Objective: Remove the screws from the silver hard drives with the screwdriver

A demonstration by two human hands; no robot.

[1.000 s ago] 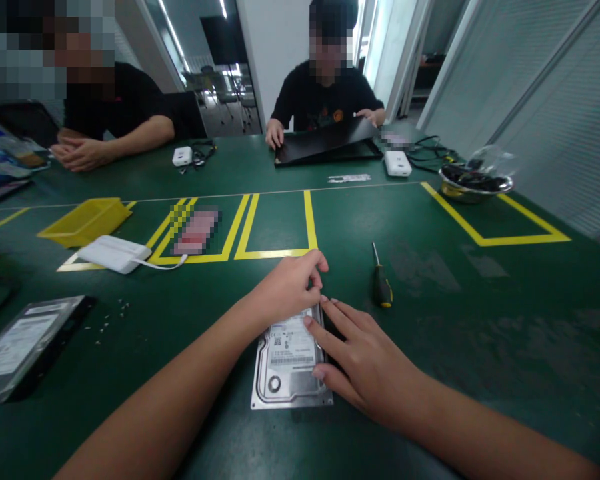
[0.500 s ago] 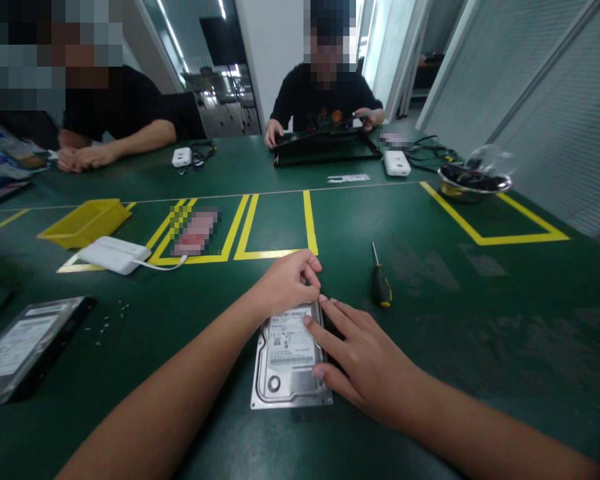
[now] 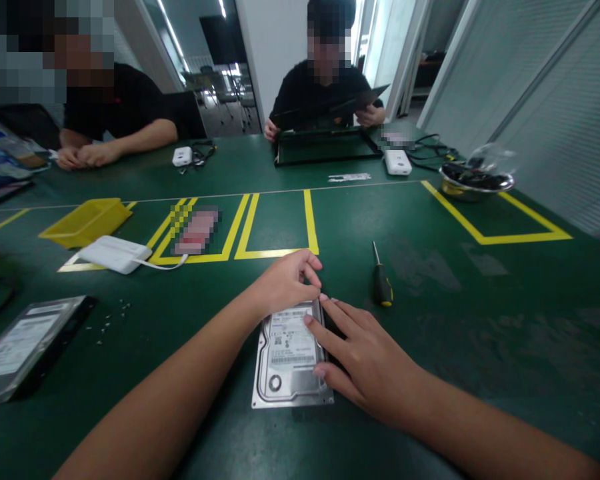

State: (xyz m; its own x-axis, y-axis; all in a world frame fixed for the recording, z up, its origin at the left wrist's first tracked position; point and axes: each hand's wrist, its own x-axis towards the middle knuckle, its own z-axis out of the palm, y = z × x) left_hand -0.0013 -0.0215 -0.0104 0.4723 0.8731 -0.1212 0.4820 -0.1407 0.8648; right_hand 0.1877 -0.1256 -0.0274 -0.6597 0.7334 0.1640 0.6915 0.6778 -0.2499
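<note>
A silver hard drive with a white label lies flat on the green table in front of me. My left hand rests at its far edge, fingers curled and pinched at the far right corner. My right hand lies flat along the drive's right side, fingers spread and touching its top and edge. What the left fingertips pinch is hidden. A screwdriver with a black and yellow handle lies just right of my hands.
A second hard drive lies at the left with several small screws beside it. A white box, a yellow tray and yellow tape lines lie beyond. A metal bowl stands far right. Two people sit opposite; one lifts a black panel.
My hands have hardly moved on the drive. The person opposite has raised the black panel up off its frame.
</note>
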